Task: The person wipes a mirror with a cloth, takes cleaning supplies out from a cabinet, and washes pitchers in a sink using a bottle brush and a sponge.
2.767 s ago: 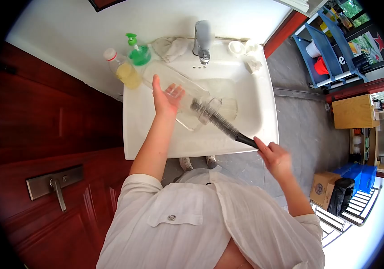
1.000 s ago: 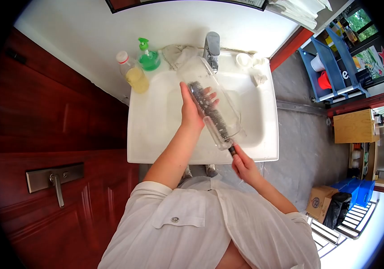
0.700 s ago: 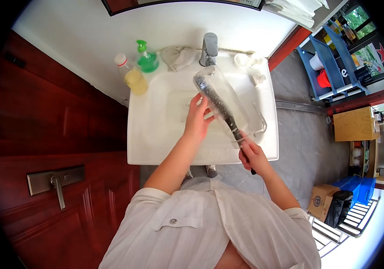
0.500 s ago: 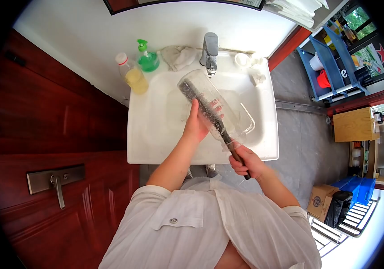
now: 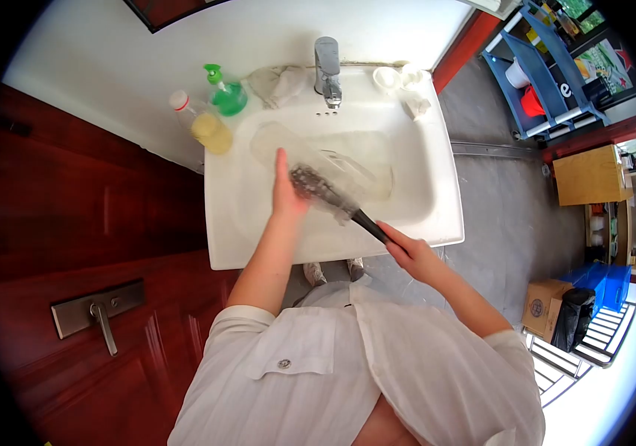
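My left hand point(image 5: 288, 195) grips a clear pitcher point(image 5: 318, 160) over the sink, thumb up along its near side and fingers hidden. Motion blurs the pitcher, which lies tilted with its base up to the left. In my right hand point(image 5: 413, 254) is the black handle of a bottle brush point(image 5: 368, 223), fingers closed around its end. The wet, dark bristles are near my left palm, toward the pitcher's open end. How deep the brush sits inside cannot be made out.
The white sink point(image 5: 221, 223) holds some water below a chrome faucet point(image 5: 327, 70). At its back left stand a green pump bottle point(image 5: 227, 97) and a bottle of yellowish liquid point(image 5: 210, 132). A grey cloth point(image 5: 277, 85) lies behind, small white items point(image 5: 399, 78) at right. A red door point(image 5: 110, 253) is at left.
The brush has been drawn back toward its handle end, its bristles now lower along the pitcher. Both hands have shifted, the left one leftward, and the view has moved slightly.
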The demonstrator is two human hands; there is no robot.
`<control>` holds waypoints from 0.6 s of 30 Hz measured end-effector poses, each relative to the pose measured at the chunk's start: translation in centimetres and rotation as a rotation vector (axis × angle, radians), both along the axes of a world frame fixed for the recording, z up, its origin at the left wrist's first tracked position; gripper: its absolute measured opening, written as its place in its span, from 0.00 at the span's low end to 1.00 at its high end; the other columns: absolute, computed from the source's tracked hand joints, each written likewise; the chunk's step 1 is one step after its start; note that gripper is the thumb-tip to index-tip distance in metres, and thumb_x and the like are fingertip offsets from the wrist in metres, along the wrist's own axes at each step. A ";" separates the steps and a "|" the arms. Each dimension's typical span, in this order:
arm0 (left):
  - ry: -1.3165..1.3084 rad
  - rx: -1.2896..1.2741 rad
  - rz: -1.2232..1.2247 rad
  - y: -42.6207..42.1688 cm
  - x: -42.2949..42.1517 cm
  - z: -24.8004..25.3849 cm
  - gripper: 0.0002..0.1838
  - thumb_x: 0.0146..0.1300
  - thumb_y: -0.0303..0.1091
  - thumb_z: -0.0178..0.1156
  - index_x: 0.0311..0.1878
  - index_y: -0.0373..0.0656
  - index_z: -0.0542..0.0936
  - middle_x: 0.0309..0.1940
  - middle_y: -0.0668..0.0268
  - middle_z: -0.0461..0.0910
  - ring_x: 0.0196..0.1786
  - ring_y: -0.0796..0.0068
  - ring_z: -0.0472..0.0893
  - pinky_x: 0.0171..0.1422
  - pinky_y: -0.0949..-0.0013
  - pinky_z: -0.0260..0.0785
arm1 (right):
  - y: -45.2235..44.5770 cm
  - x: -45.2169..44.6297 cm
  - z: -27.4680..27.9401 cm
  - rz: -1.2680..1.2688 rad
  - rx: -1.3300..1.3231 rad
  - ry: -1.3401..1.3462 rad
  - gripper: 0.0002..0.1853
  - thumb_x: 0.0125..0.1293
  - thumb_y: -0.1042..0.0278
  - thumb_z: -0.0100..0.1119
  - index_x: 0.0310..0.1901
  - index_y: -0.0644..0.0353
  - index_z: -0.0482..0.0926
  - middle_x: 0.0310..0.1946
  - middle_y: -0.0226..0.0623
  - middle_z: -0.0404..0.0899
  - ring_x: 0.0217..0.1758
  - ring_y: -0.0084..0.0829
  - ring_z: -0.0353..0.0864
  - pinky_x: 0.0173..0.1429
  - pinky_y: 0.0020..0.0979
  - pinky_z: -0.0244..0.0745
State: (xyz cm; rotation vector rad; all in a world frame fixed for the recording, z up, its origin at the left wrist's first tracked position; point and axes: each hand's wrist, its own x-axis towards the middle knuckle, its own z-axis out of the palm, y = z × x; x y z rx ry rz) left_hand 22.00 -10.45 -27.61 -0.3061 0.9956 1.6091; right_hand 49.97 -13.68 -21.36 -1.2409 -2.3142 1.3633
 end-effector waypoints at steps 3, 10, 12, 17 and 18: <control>-0.022 0.165 -0.180 0.4 1.2 -2.0 0.50 0.48 0.63 0.62 0.64 0.45 0.48 0.50 0.52 0.65 0.45 0.56 0.73 0.45 0.51 0.70 | 0.8 -2.2 0.9 -0.029 -0.175 -0.084 0.25 0.65 0.64 0.49 0.65 0.40 0.60 0.29 0.46 0.78 0.30 0.46 0.78 0.35 0.42 0.69; 0.075 -0.199 0.032 -0.6 -0.7 -0.1 0.48 0.49 0.66 0.60 0.64 0.44 0.54 0.47 0.54 0.69 0.45 0.57 0.73 0.49 0.53 0.69 | -0.2 1.2 1.6 0.052 0.026 -0.174 0.24 0.66 0.62 0.48 0.64 0.41 0.61 0.28 0.47 0.78 0.30 0.47 0.78 0.35 0.41 0.70; 0.045 -0.128 -0.016 -0.4 1.2 -0.6 0.40 0.50 0.66 0.58 0.56 0.45 0.61 0.42 0.58 0.70 0.43 0.59 0.74 0.48 0.54 0.69 | 0.2 -1.2 1.9 0.015 -0.056 -0.181 0.24 0.66 0.62 0.48 0.64 0.41 0.61 0.29 0.46 0.78 0.30 0.47 0.77 0.36 0.40 0.71; -0.075 0.121 -0.096 -0.3 -0.2 -0.6 0.38 0.51 0.65 0.58 0.56 0.46 0.66 0.41 0.60 0.71 0.44 0.60 0.73 0.50 0.53 0.68 | 0.8 0.1 1.2 0.013 -0.117 -0.089 0.23 0.66 0.63 0.48 0.63 0.42 0.63 0.31 0.44 0.79 0.30 0.45 0.77 0.37 0.37 0.72; -0.074 0.119 -0.095 -0.4 -0.7 -0.2 0.38 0.51 0.65 0.58 0.56 0.46 0.66 0.41 0.60 0.71 0.44 0.60 0.73 0.50 0.53 0.68 | 0.6 1.7 1.2 0.014 -0.119 -0.088 0.23 0.66 0.63 0.48 0.63 0.42 0.63 0.31 0.44 0.79 0.30 0.45 0.77 0.37 0.37 0.72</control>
